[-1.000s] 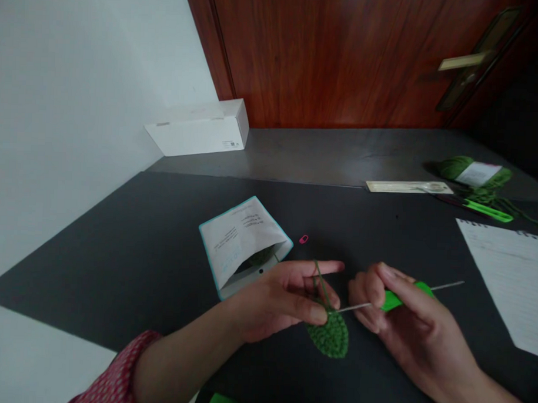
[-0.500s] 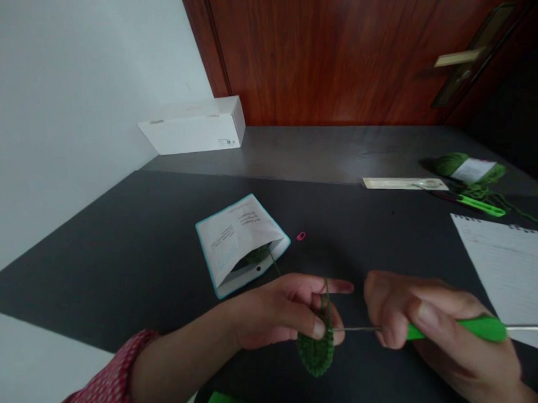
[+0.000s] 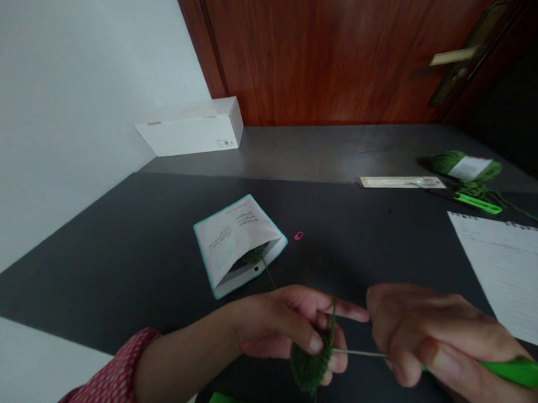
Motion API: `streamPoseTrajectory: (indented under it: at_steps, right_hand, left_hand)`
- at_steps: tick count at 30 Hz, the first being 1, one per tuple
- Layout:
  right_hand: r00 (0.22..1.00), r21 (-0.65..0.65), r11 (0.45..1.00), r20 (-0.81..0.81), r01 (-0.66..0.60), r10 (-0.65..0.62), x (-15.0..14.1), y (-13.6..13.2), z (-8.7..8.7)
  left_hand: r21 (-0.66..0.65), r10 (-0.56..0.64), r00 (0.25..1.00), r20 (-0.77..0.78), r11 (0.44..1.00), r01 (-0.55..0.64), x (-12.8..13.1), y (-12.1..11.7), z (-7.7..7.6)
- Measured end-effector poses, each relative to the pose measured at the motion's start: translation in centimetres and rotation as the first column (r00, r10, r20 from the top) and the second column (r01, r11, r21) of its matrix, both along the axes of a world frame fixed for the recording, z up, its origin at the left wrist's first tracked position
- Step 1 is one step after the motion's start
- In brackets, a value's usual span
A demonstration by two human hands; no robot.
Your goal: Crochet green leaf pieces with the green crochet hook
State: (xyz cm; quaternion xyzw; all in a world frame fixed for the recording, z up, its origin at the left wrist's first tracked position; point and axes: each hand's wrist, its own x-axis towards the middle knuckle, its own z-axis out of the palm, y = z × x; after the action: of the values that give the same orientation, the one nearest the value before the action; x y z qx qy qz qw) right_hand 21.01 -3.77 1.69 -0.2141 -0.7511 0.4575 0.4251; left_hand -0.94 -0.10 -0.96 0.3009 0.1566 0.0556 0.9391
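While the left hand (image 3: 273,325) pinches a soft, light green crochet patch (image 3: 308,370) over the dark table (image 3: 138,267), the right hand (image 3: 444,349) grips a green-handled metal crochet hook (image 3: 514,372) (limp stuff, best held by its edge).

Bare left forearm (image 3: 179,363) rising from lower left toward centre, wrist gently bent. Left hand (image 3: 277,325) turned palm-inward, thumb (image 3: 314,344) and lower fingers curled together in firm pinch, one long slender finger (image 3: 349,310) stretched straight out rightward. Right hand (image 3: 440,342) at lower right, knuckles uppermost, fingers folded into closed grip, thumb pressed alongside. Right wrist cut off by frame edge. Extended left fingertip just beside right hand's knuckles.
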Motion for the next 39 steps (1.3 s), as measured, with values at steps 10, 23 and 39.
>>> streamPoseTrajectory:
  at_steps: [10,23,39]
  right_hand:
    - [0.999,0.054,0.998,0.014,-0.035,0.034,0.2,0.1,-0.3]
    - [0.961,-0.288,0.956,-0.249,0.046,-0.121,-1.2,-0.4,-1.7]
    - [0.871,-0.592,0.805,-0.377,0.034,-0.314,-2.3,0.3,-3.0]
  left_hand:
    - [0.024,-0.029,0.999,-0.022,0.999,0.03,-0.1,-0.2,0.6]
    - [0.013,0.005,0.991,0.131,1.0,-0.006,0.2,-0.4,-1.4]
    - [0.139,0.419,0.908,-0.008,0.9,-0.414,0.3,-0.6,0.0]
